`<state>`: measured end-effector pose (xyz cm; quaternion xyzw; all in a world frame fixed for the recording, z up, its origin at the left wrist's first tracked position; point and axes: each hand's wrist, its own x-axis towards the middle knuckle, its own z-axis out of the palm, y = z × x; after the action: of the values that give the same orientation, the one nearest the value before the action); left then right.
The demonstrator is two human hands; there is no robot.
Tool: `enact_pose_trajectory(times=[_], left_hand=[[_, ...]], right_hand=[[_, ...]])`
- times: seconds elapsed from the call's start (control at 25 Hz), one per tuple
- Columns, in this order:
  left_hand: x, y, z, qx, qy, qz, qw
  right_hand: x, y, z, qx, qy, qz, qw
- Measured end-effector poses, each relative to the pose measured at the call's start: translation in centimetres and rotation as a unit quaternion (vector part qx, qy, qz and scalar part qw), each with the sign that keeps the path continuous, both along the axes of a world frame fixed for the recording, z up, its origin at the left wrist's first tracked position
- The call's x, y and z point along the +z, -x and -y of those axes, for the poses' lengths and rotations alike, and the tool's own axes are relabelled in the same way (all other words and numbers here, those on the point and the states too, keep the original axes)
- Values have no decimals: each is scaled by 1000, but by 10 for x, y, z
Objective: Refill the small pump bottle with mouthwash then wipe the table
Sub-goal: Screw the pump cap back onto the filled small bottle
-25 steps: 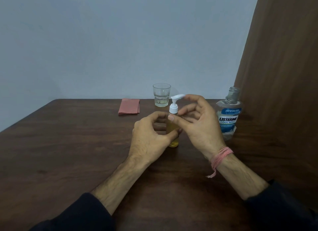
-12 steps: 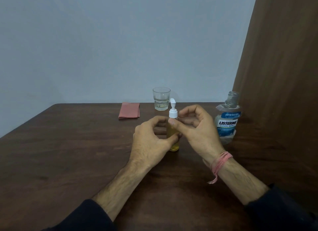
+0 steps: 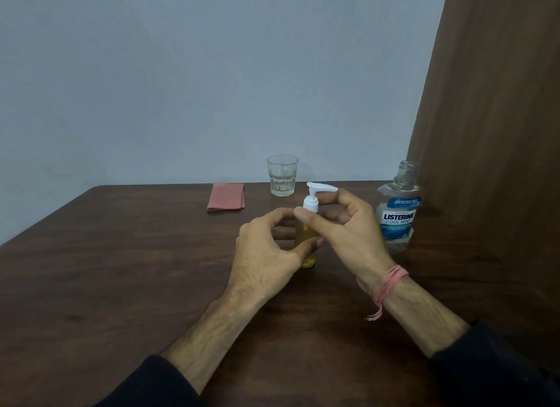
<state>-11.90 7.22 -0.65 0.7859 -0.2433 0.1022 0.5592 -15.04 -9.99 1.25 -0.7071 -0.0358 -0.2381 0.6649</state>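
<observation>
A small pump bottle [image 3: 306, 259] with yellow liquid stands upright on the dark wooden table [image 3: 121, 270]. My left hand [image 3: 266, 252] wraps its body from the left. My right hand [image 3: 348, 224] pinches the white pump head [image 3: 312, 199] at its collar, the nozzle pointing right. An uncapped Listerine mouthwash bottle [image 3: 398, 212] stands just right of my right hand. A folded pink cloth [image 3: 226, 196] lies near the table's far edge.
A clear drinking glass [image 3: 282, 176] with a little pale liquid stands behind the pump bottle at the far edge. A brown curtain [image 3: 491, 133] hangs at the right. A plain wall lies behind the table.
The pump nozzle has turned: it pointed right, then away from me, and now points right again. My right fingers shifted around the pump head. My left hand stayed on the bottle.
</observation>
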Motion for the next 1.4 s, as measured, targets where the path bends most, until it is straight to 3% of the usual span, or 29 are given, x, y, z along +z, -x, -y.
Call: enact_pose_trajectory(times=[0.16,0.32,0.6,1.04,1.28,1.4], left_hand=[[2,-2,1,-10,-3,-15,1000],[2,-1,1,-12,-4,-8,1000],[3,-2,2,-41,-7,-38,998],[2,0,6,-43,-34,-20,998],[6,-4,2,-73,-45,-27,996],[6,-2,4,-55,-49,-18,997]], right_hand=[[-1,-2,-3,47,5,-12,999],[-2,-2,-5,12,17,10,1000],[-2,-2,-9,25,-76,9,997],[2,2,-9,-134,91,48,986],[1,4,-10,-88,108,29,990],[4,6,-10,-131,119,36,984]])
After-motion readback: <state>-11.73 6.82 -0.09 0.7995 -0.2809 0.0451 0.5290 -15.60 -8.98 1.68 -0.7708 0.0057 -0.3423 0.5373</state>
